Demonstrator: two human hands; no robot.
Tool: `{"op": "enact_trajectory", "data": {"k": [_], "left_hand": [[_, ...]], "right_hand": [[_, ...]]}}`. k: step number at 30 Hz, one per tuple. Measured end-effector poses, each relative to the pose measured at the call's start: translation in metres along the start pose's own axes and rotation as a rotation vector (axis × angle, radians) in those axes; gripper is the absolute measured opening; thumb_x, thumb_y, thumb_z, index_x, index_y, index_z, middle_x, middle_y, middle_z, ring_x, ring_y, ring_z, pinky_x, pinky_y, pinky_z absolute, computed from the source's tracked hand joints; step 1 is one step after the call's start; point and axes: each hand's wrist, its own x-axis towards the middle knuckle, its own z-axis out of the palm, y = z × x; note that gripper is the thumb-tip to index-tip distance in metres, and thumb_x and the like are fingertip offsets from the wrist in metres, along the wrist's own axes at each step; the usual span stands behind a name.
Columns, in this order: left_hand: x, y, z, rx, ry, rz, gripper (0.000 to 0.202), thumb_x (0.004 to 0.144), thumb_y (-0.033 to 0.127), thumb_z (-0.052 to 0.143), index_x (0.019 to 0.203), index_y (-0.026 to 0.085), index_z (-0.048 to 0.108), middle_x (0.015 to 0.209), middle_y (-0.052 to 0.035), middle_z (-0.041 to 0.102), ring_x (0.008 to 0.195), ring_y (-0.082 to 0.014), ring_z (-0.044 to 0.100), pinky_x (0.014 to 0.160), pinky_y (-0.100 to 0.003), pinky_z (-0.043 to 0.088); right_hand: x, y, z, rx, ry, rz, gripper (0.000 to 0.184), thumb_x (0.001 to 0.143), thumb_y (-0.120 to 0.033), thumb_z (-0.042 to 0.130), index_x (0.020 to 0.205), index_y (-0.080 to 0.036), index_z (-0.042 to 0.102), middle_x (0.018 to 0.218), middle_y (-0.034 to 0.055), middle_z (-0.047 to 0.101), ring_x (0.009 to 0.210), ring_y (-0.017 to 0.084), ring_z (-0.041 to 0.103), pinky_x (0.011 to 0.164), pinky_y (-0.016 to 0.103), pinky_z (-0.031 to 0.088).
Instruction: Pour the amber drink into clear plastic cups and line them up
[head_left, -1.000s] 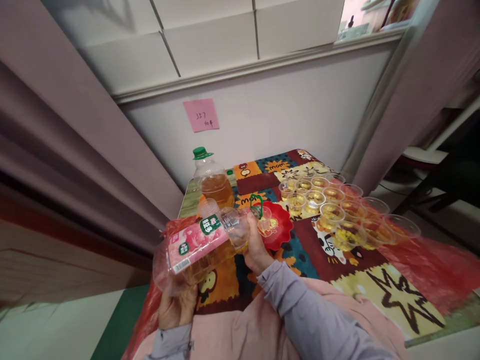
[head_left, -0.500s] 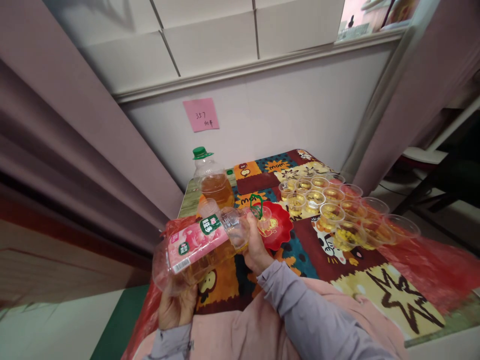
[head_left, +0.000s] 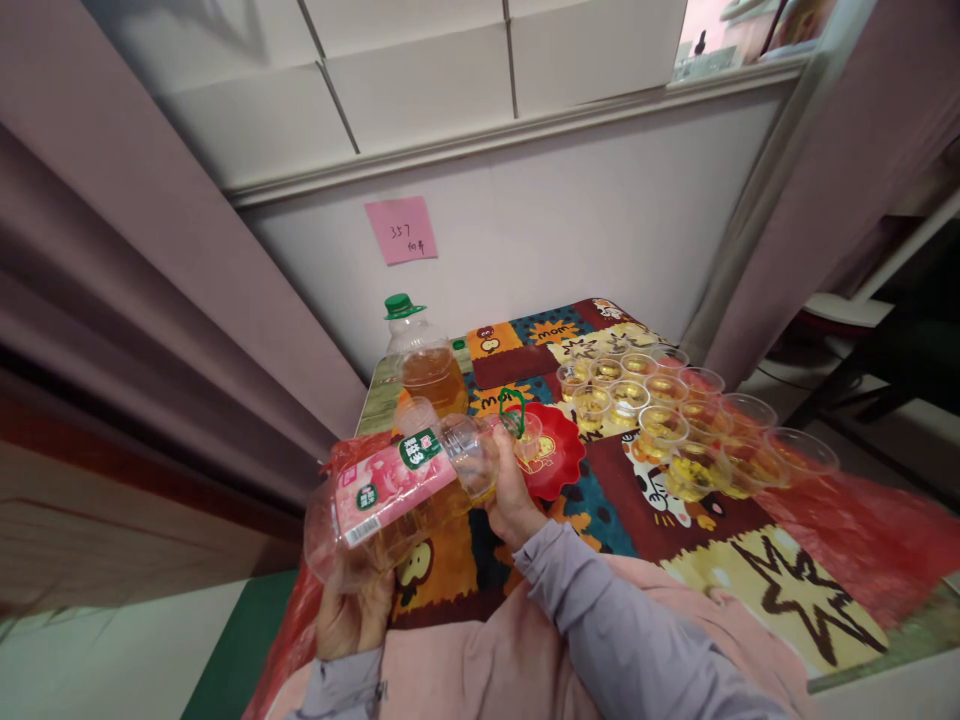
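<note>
A large clear plastic bottle (head_left: 394,485) with a pink label lies tilted across my hands, pale yellow liquid inside. My left hand (head_left: 356,615) supports its base from below, fingers partly hidden by it. My right hand (head_left: 514,495) is wrapped round the neck end. The mouth points right, toward a clear plastic cup (head_left: 530,436) on a red scalloped plate (head_left: 566,462). A green loop (head_left: 513,408) shows at the mouth; whether it belongs to the bottle I cannot tell. Whether liquid is flowing cannot be made out.
Behind stands another bottle (head_left: 433,380) with a green cap, partly full of amber liquid, near a clear cup (head_left: 415,415). Several clear cups of yellow liquid (head_left: 664,425) sit in rows at right. Red plastic film (head_left: 892,545) hangs over the table's right side. A patterned mat (head_left: 517,367) covers the table.
</note>
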Motion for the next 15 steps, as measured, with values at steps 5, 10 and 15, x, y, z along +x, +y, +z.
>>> {"op": "enact_trajectory", "data": {"k": [5,10,15], "left_hand": [[-0.005,0.003,-0.009,-0.016,0.079,0.028,0.061,0.111,0.023,0.034,0.17,0.037,0.045,0.164,-0.0108,0.059,0.146,-0.0318,0.06,0.11,-0.044,0.057],[-0.01,0.006,-0.015,-0.03,0.149,0.026,0.059,0.112,0.028,0.035,0.169,0.039,0.046,0.16,-0.0116,0.062,0.142,-0.0321,0.063,0.108,-0.046,0.058],[-0.007,0.004,-0.011,0.023,0.1,0.02,0.056,0.112,0.025,0.036,0.164,0.034,0.054,0.161,-0.0099,0.062,0.145,-0.0303,0.061,0.11,-0.041,0.056]], "right_hand": [[0.0,0.0,0.0,0.006,0.0,-0.003,0.067,0.101,-0.076,0.054,0.129,-0.02,0.076,0.081,0.0076,0.083,0.05,0.016,0.067,0.044,0.022,0.048],[-0.001,-0.001,0.001,0.017,-0.004,0.015,0.067,0.104,-0.074,0.05,0.13,-0.018,0.076,0.085,0.0097,0.084,0.049,0.015,0.066,0.043,0.02,0.047],[-0.001,-0.001,0.001,0.018,0.035,0.022,0.065,0.104,-0.074,0.051,0.122,-0.018,0.077,0.082,0.0088,0.083,0.052,0.016,0.07,0.047,0.023,0.053]]}}
